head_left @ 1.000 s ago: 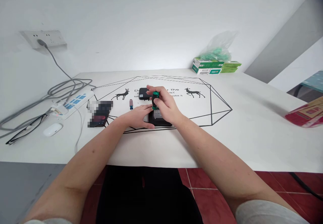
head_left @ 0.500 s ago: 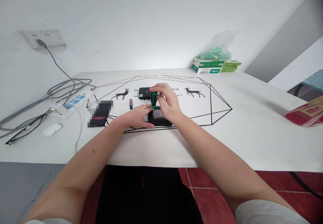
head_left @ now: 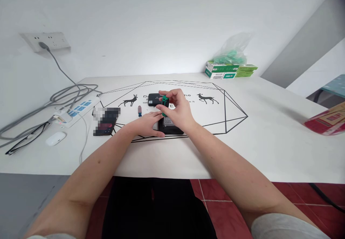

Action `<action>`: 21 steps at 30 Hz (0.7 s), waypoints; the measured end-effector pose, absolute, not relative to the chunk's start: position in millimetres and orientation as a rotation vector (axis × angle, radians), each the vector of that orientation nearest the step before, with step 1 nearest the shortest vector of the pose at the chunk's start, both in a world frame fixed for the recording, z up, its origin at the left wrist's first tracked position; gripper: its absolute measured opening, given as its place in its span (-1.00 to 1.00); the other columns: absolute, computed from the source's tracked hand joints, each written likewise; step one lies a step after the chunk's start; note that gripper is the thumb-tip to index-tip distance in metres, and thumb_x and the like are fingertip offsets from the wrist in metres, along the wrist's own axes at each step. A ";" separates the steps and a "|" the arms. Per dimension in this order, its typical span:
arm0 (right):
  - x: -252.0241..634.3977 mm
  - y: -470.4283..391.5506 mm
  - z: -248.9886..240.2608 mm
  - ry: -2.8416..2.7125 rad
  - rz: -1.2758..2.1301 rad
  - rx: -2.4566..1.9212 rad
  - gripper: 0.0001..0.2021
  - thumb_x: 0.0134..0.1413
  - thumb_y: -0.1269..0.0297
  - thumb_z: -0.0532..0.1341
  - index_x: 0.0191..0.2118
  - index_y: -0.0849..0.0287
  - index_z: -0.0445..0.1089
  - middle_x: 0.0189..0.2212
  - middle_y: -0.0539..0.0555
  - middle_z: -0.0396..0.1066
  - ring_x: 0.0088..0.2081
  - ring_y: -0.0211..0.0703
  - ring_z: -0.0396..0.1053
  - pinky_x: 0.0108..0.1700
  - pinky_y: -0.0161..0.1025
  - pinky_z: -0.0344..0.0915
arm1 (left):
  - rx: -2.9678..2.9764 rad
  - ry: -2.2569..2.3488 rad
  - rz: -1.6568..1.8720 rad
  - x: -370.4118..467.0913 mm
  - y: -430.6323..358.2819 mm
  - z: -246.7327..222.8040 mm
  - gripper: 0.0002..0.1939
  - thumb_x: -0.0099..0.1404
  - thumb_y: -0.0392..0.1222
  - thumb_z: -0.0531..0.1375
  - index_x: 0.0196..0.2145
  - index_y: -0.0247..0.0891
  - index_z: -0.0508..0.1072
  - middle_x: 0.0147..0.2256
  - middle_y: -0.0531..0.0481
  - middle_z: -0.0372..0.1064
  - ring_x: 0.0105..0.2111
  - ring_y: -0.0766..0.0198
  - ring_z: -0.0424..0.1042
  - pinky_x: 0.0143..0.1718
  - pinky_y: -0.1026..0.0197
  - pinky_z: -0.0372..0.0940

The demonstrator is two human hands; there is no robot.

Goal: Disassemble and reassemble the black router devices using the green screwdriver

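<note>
Your landmark is the black plastic case (head_left: 175, 132), which lies between your hands on the table (head_left: 269, 135). It seems longer from side to side than from front to back, though your hands cover parts of its edges. Your left hand (head_left: 147, 125) is the nearer one: loosely spread and gripping nothing, it rests against the case's left side, thumb toward the near edge. Your right hand (head_left: 180, 107) is above the case's far part, thumb and fingers closed around the screwdriver (head_left: 165, 102). That tool stands roughly upright over the case's far left, its axis across the flat case; you cannot tell exactly where the tip sits.

The screwdriver's handle is chunky, green and black, probably with rubbery grips. Inside the case's raised dark rim shows a pale printed label (head_left: 169, 121). Beyond the case lies a flat black box (head_left: 153, 98) with rounded corners and a small light sticker. Left of the case and farther back is a slim screwdriver (head_left: 139, 110) with a translucent reddish handle. Under the case, the smooth white surface carries thin black lines.
</note>
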State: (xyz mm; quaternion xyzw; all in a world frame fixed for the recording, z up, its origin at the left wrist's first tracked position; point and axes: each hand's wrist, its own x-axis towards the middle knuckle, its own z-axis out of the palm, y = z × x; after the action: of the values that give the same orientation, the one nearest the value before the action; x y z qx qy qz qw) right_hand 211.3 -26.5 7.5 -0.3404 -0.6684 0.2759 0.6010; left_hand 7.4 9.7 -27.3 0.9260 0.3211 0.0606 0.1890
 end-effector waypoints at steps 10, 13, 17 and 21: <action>214.5 -27.5 7.2 -1.652 0.515 -0.793 -0.67 0.21 0.31 0.22 0.08 -0.02 0.35 0.16 0.12 0.59 -0.01 -0.03 0.59 0.07 0.10 0.52 | 2.592 0.935 0.131 8.7 7.2 -23.0 0.06 0.33 0.49 0.30 0.55 -0.15 0.16 0.58 -0.28 -0.06 0.51 -0.41 0.05 0.46 -0.31 0.08; 215.0 -26.1 8.3 -1.668 0.465 -0.811 -0.70 0.20 0.32 0.21 0.05 0.01 0.37 0.04 0.12 0.60 -0.05 -0.02 0.55 -0.05 0.03 0.52 | 2.607 0.919 0.145 8.3 8.4 -24.8 0.07 0.33 0.48 0.31 0.55 -0.14 0.14 0.59 -0.26 -0.07 0.51 -0.39 0.05 0.45 -0.28 0.11; 214.4 -25.9 8.5 -1.671 0.445 -0.799 -0.72 0.21 0.32 0.20 0.04 0.02 0.36 -0.02 0.11 0.58 -0.12 -0.05 0.52 -0.07 0.02 0.52 | 2.613 0.907 0.149 8.2 8.8 -25.0 0.07 0.34 0.49 0.30 0.56 -0.11 0.12 0.60 -0.24 -0.09 0.51 -0.39 0.05 0.44 -0.28 0.12; 214.1 -26.4 7.2 -1.649 0.445 -0.794 -0.71 0.21 0.31 0.21 0.05 0.01 0.36 -0.02 0.10 0.59 -0.15 -0.07 0.52 -0.06 0.03 0.53 | 2.606 0.912 0.131 7.9 9.4 -26.2 0.09 0.34 0.50 0.28 0.57 -0.14 0.10 0.60 -0.27 -0.12 0.52 -0.38 0.02 0.44 -0.29 0.11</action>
State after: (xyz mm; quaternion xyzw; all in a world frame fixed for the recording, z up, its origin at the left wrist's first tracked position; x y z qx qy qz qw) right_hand 214.1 -26.4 7.2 -0.3409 -0.7080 0.1909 0.5883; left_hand 7.9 9.4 -26.2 0.9261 0.3241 0.0464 0.1876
